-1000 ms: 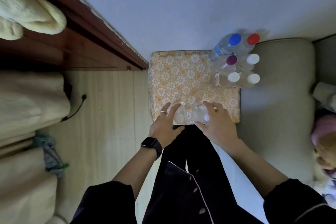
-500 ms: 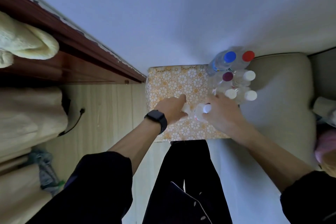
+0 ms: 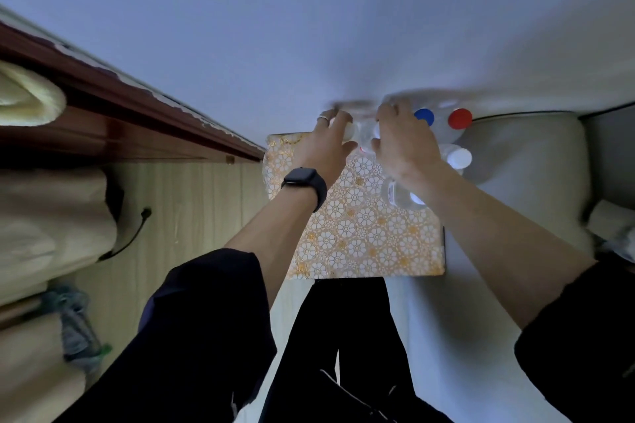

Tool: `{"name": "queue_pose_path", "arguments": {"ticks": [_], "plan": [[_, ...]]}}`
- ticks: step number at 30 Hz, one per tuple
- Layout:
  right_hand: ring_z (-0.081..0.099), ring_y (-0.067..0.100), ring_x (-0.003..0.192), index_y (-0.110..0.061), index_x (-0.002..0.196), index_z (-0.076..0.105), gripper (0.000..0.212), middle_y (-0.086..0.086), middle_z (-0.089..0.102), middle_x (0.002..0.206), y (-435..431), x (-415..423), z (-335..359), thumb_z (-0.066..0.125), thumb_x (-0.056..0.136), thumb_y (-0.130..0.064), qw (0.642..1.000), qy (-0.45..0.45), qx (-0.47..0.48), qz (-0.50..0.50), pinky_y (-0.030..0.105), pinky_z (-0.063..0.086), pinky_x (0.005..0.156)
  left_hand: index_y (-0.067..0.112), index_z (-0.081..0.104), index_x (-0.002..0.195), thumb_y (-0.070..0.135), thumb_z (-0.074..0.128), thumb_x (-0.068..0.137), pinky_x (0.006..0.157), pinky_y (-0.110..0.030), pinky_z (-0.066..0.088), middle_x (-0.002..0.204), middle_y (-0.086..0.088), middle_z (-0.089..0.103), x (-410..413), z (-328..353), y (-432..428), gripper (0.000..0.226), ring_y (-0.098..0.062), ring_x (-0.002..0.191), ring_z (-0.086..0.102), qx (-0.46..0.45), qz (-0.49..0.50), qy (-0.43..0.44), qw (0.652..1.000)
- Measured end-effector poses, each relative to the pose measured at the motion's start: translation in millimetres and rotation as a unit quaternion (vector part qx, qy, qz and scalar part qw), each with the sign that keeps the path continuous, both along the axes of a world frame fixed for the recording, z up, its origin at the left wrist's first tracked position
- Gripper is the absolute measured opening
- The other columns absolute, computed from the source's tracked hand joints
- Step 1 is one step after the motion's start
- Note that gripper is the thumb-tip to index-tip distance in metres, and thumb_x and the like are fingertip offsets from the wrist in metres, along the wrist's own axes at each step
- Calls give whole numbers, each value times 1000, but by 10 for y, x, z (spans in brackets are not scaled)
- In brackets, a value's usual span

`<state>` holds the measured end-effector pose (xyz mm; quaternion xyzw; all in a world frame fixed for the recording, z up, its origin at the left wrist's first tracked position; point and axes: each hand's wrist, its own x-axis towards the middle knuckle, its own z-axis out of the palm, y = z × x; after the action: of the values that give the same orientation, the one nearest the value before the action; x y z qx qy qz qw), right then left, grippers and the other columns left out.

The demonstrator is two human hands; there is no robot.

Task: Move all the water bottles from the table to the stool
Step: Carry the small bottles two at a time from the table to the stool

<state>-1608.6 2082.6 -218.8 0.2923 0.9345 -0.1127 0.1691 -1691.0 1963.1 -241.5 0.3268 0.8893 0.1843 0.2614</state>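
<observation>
A square top with an orange floral pattern [image 3: 360, 237] stands against the wall. At its far right corner stand several clear water bottles: one with a blue cap [image 3: 423, 117], one with a red cap [image 3: 459, 118] and one with a white cap [image 3: 458, 158]. Another bottle [image 3: 398, 194] shows under my right wrist. My left hand [image 3: 326, 148] grips a small clear bottle with a white cap [image 3: 352, 131] at the far edge. My right hand [image 3: 402, 144] grips a second small bottle [image 3: 369, 137] right beside it. Both hands touch in the middle and hide most of these two bottles.
A dark wooden frame [image 3: 137, 113] with pale bedding runs along the left. Below it lie a wood floor [image 3: 206, 209] and a black cable [image 3: 137, 227]. A grey cushion [image 3: 522, 175] adjoins the patterned top on the right. My dark trousers [image 3: 343, 336] are at the near edge.
Both hands have carried the two small bottles from the near edge of the patterned top to its far edge, beside the group of capped bottles. The view has tilted upward.
</observation>
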Motion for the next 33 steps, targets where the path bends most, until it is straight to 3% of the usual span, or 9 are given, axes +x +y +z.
{"name": "queue_pose_path", "arguments": {"ticks": [3,6,8,12,19,25,27,30,33], "plan": [[66,37,86,-5,138,39,56,20,42,139,-33,23,34,63,88,4,1000,-19,-12,20,38,45,55,27,47,137,41,69,90,80,-42,55,144,-11,47,80,-45,-146,53,-34,105,64,-27,44,-18,999],[62,31,72,-6,134,40,51,20,45,131,-47,77,60,56,88,9,999,-25,5,48,35,39,52,32,30,151,41,71,89,84,-43,55,125,-12,64,119,-113,-199,75,-33,104,65,-57,59,-74,994],[57,28,66,-7,132,42,46,18,47,126,-59,108,55,53,90,7,997,-25,17,65,34,39,51,36,28,152,38,68,92,83,-44,57,116,-11,69,135,-156,-175,71,-30,101,67,-38,92,-93,991],[63,32,76,-10,135,39,51,18,47,122,-20,160,31,51,89,8,997,-21,16,79,36,44,50,41,36,149,29,59,99,81,-44,58,109,-10,71,128,-174,-57,56,-26,98,68,14,149,-100,984],[61,31,71,-4,139,35,57,19,44,135,85,-26,77,54,88,10,997,-29,18,65,35,41,53,33,32,152,25,55,102,78,-40,54,108,-14,69,62,-198,-58,55,-29,101,65,1,112,-60,992],[68,31,75,-1,141,33,51,23,43,138,-16,-65,37,49,93,7,997,-23,35,71,33,42,53,31,31,152,24,54,102,63,-31,42,88,-2,63,44,-191,-121,55,-20,78,59,5,121,-62,991],[69,30,79,-1,142,33,52,22,44,139,-25,-66,19,51,93,6,996,-23,42,71,33,42,53,36,29,151,27,53,103,57,-30,44,79,0,60,60,-174,-144,55,-19,70,59,-1,134,-67,989],[69,32,85,-1,145,33,56,23,42,142,-37,-102,1,53,93,6,997,-25,39,54,35,50,58,43,24,150,30,51,102,53,-30,48,82,-1,64,98,-166,-165,57,-18,69,62,12,158,-99,982],[69,35,91,-3,148,29,64,22,45,140,-70,-58,37,56,90,8,999,-22,18,21,37,51,58,44,21,147,28,58,98,64,-42,60,91,0,70,123,-106,-192,64,-21,77,68,61,196,-145,968]]}}
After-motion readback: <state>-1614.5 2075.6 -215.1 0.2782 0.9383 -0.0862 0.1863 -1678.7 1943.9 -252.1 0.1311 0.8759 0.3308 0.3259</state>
